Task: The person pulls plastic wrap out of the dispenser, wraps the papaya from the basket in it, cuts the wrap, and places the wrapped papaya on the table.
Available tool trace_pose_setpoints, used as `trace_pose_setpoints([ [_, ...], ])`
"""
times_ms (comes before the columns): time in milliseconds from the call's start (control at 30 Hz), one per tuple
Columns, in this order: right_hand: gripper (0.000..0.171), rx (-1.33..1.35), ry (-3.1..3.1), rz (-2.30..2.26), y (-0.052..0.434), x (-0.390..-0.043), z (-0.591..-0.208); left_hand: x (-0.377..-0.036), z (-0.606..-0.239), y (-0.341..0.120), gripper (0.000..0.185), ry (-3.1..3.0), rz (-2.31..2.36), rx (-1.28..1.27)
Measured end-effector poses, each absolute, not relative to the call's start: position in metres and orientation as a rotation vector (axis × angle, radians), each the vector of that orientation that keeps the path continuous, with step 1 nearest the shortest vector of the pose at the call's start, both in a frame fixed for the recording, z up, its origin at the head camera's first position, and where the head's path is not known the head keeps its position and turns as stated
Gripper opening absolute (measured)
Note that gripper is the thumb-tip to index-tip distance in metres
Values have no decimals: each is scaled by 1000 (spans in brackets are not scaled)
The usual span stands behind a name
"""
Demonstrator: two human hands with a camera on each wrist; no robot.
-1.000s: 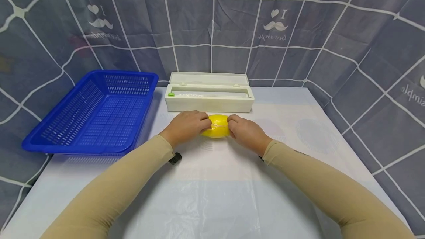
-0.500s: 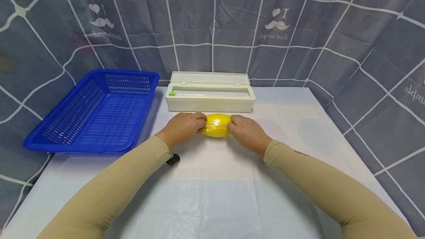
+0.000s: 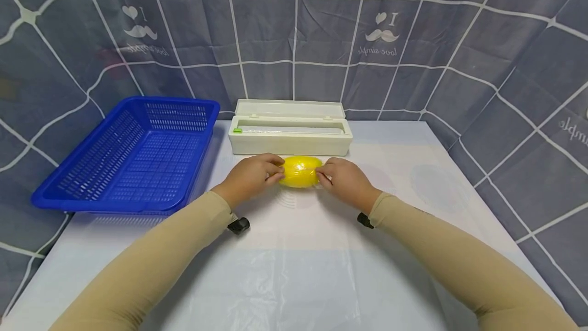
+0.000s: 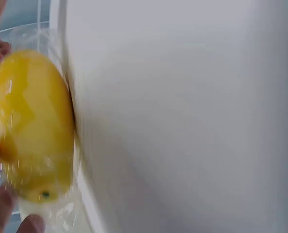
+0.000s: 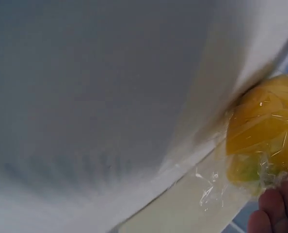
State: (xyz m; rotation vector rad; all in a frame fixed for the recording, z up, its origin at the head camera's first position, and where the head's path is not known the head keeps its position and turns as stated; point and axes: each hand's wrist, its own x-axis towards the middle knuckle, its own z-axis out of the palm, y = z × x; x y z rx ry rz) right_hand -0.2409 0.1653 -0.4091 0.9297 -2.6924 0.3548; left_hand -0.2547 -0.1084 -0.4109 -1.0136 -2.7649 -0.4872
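Note:
A smooth yellow oval fruit (image 3: pixel 300 171) wrapped in clear cling film (image 5: pixel 209 182) is on the table just in front of a white film dispenser (image 3: pixel 290 143). My left hand (image 3: pixel 248 175) pinches at its left end with thumb and fingers. At the other end my right hand (image 3: pixel 347 180) has its fingertips together on the gathered film. A small dark green spot marks one tip of the fruit in the left wrist view, where loose film spreads below it. The right wrist view shows wrinkled film over a greenish end, with curled fingers (image 5: pixel 275 204) beside it.
The dispenser's lid (image 3: pixel 290 109) stands open, and a green slider (image 3: pixel 237 131) sits at its left. A blue plastic basket (image 3: pixel 193 188) stands on the left of the white-covered table (image 3: pixel 294 280). A grey grid-patterned curtain (image 3: pixel 262 24) hangs behind and at both sides.
Both hands have shifted slightly outward on the fruit and more of it shows between them. The fruit has turned a little; fingertips have moved from gripping its sides to its ends.

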Motion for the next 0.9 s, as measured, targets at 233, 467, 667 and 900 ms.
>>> trace_pose_setpoints([
  [233,19,475,-2904,1047,165,-258,-404,-262,-411,-102,12,-2894,-798,-721],
  [467,45,403,-2995,1205,174,-271,-408,-272,-412,-107,46,-3061,-1037,-553],
  [667,48,561,-3063,1159,179,-276,-409,-279,-416,-116,57,-3147,-1065,-566],
  [900,49,686,-3051,1157,187,-283,-409,-283,-417,-120,60,-3165,-1208,-561],
])
